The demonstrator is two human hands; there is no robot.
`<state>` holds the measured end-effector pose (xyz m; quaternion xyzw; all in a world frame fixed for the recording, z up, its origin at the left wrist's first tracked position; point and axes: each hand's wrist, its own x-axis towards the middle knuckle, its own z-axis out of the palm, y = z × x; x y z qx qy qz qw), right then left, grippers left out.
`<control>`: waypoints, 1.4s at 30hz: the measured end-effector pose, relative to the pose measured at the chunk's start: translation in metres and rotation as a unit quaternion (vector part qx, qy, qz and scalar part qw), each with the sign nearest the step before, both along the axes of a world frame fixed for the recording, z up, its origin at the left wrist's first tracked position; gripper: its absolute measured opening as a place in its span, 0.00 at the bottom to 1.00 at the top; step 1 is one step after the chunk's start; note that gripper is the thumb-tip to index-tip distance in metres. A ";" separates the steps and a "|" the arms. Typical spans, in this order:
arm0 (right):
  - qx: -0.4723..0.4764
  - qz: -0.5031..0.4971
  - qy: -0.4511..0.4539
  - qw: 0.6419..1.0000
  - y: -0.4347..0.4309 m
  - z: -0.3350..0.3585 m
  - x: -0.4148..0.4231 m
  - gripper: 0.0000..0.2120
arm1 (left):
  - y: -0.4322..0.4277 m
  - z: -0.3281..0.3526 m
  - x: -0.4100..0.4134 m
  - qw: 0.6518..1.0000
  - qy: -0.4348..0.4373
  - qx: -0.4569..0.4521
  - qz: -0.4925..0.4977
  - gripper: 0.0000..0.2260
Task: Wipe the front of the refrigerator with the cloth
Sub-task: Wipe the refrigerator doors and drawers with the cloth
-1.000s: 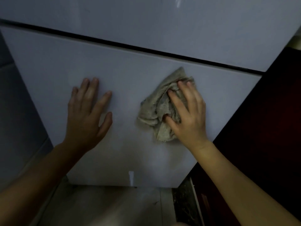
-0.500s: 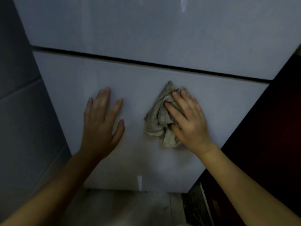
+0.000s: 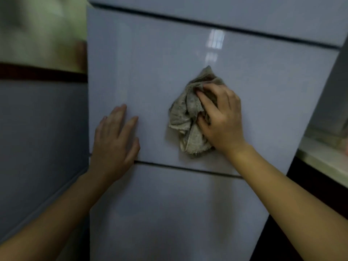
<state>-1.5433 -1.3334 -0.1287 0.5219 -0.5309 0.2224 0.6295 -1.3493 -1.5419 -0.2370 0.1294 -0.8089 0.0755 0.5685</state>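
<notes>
Right grip (image 3: 220, 117) snug around cloth (image 3: 185, 117) on refrigerator (image 3: 150, 63) front, left grip (image 3: 114, 136) wide, flat alongside

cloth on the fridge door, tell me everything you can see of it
The cloth is a grey-beige, towel-like rag, bunched into loose folds with one corner pointing up. It is pressed against the glossy pale middle panel of the refrigerator, a little above the dark gap to the panel below. The right hand covers its right side, fingers curled into the folds. Nothing else touches it.
</notes>
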 end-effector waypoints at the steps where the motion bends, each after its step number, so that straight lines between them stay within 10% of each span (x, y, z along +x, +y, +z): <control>1: -0.006 0.009 -0.002 1.000 -0.008 0.013 0.004 0.19 | -0.005 0.008 0.002 1.000 0.000 0.003 0.007 0.23; 28: 0.258 0.037 0.106 0.960 -0.046 -0.041 0.026 0.19 | -0.035 -0.001 0.032 0.999 -0.036 -0.004 0.033 0.25; 36: 0.112 0.040 0.055 0.991 -0.080 0.015 0.048 0.20 | -0.051 -0.003 0.037 0.998 -0.032 -0.037 0.026 0.25; 42: 0.223 0.051 0.088 0.969 -0.091 -0.050 0.056 0.24 | -0.056 -0.011 0.029 0.999 -0.036 -0.023 0.013 0.30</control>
